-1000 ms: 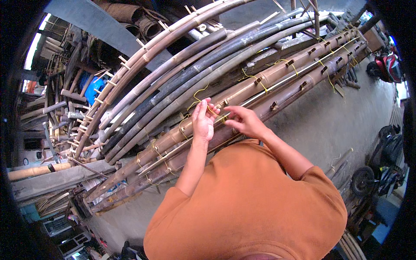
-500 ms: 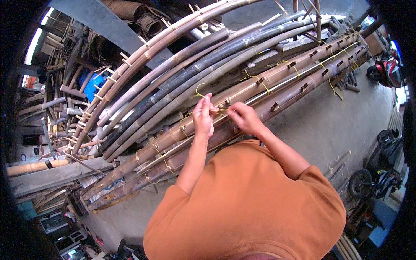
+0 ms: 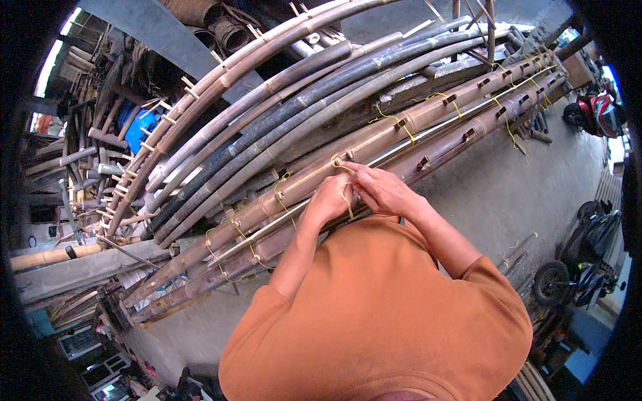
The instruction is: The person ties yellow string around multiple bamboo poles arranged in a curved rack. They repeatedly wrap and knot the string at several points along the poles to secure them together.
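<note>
My left hand [image 3: 330, 199] and my right hand [image 3: 386, 190] are close together over two long bamboo poles, both closed on a thin yellow cord [image 3: 348, 204]. One end of the cord hangs down between the hands. A loop of it runs up by a short peg on the farther bamboo pole [image 3: 309, 179], where my right fingertips point. The nearer bamboo pole [image 3: 461, 142] runs parallel, with a thin pale strip [image 3: 428, 134] lying between the two. Other yellow ties [image 3: 254, 250] are wound round both poles to the left and right. My fingers hide part of the cord.
Beyond the poles lie several curved grey and dark bamboo poles [image 3: 281, 120] and a curved ladder-like bamboo piece [image 3: 177, 110] with pegs. Scrap wood and a blue plastic sheet [image 3: 138, 128] are at the left. Parked motorbikes [image 3: 568, 277] stand at the right on the concrete floor [image 3: 508, 174].
Both hands have moved down and closer together. My left hand has dropped from its raised position with the cord's end, and my right has come in beside it near the peg.
</note>
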A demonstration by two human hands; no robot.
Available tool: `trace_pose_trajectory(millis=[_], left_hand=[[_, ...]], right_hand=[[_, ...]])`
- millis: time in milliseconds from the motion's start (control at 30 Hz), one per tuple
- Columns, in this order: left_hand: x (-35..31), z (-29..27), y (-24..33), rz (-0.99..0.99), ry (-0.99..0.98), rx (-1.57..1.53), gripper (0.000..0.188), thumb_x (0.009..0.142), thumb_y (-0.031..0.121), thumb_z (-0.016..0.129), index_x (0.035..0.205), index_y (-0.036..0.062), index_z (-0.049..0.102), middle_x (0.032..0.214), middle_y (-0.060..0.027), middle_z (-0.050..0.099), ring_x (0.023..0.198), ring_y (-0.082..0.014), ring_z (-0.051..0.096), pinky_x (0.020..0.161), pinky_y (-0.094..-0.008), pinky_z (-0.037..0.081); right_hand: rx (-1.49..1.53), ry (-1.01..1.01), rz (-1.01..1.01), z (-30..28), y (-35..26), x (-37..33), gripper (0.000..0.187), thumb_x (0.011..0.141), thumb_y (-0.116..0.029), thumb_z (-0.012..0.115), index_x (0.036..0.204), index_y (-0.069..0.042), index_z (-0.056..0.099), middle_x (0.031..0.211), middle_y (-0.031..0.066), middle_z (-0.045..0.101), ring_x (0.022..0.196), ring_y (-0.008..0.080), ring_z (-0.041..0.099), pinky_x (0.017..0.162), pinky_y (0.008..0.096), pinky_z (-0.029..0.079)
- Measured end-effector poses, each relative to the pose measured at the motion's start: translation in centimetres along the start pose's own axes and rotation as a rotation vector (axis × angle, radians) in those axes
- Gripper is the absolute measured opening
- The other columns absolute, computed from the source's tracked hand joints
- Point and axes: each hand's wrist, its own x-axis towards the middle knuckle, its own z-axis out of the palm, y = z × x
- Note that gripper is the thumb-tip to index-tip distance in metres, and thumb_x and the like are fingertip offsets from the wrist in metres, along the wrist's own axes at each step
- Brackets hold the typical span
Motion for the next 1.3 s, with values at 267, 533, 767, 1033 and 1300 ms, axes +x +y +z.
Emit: trace_pose_trajectory(millis=[267, 533, 767, 1033, 1300], left_hand=[[0.0, 0.4, 0.1, -0.077, 0.289, -0.268, 0.033, 0.105, 0.028, 0.044, 0.107, 0.0007, 0.062, 0.093, -0.0306, 0.065, 0.094, -0.0504, 0.062, 0.074, -0.0565, 0.049], [0.2, 0.2, 1.9, -0.037, 0.187, -0.091, 0.023, 0.097, 0.022, 0.057, 0.098, -0.0008, 0.062, 0.077, -0.0273, 0.063, 0.078, -0.0465, 0.064, 0.068, -0.0534, 0.050], [-1.6, 0.4, 2.4, 0.246, 0.386, 0.021, 0.022, 0.093, 0.013, 0.067, 0.109, -0.0011, 0.065, 0.094, -0.0170, 0.058, 0.085, -0.0319, 0.059, 0.077, -0.0416, 0.049], [-0.8, 0.6, -1.1, 0.067, 0.405, -0.353, 0.021, 0.096, 0.018, 0.064, 0.102, -0.0014, 0.070, 0.110, -0.0124, 0.062, 0.102, -0.0267, 0.061, 0.093, -0.0373, 0.048], [0.9, -4.6, -4.4, -0.195, 0.259, -1.715, 0.031, 0.104, 0.026, 0.048, 0.077, 0.0129, 0.047, 0.080, -0.0037, 0.060, 0.083, -0.0231, 0.064, 0.098, -0.0521, 0.053]], right_hand=[[0.056, 0.225, 0.241, -0.2, -0.1, -0.9, 0.015, 0.090, -0.011, 0.064, 0.104, -0.005, 0.061, 0.095, 0.0178, 0.063, 0.091, 0.0398, 0.064, 0.076, 0.0461, 0.053], [-0.008, 0.166, 0.120, 1.4, 1.5, -0.7, 0.026, 0.093, -0.011, 0.062, 0.118, -0.004, 0.057, 0.114, 0.0201, 0.064, 0.099, 0.0396, 0.064, 0.079, 0.0448, 0.055], [0.089, 0.300, 0.385, 1.4, 1.6, -0.9, 0.016, 0.095, -0.017, 0.064, 0.100, -0.001, 0.064, 0.093, 0.0202, 0.068, 0.090, 0.0377, 0.066, 0.078, 0.0418, 0.053], [0.395, 0.216, 0.614, 0.9, 1.5, -1.5, 0.023, 0.097, -0.023, 0.062, 0.099, -0.001, 0.068, 0.087, 0.0161, 0.069, 0.082, 0.0222, 0.065, 0.076, 0.0375, 0.051], [0.059, 0.073, 0.759, 0.8, 4.7, -8.1, 0.035, 0.097, -0.032, 0.060, 0.090, 0.001, 0.067, 0.088, 0.0141, 0.069, 0.091, 0.0227, 0.068, 0.080, 0.0378, 0.053]])
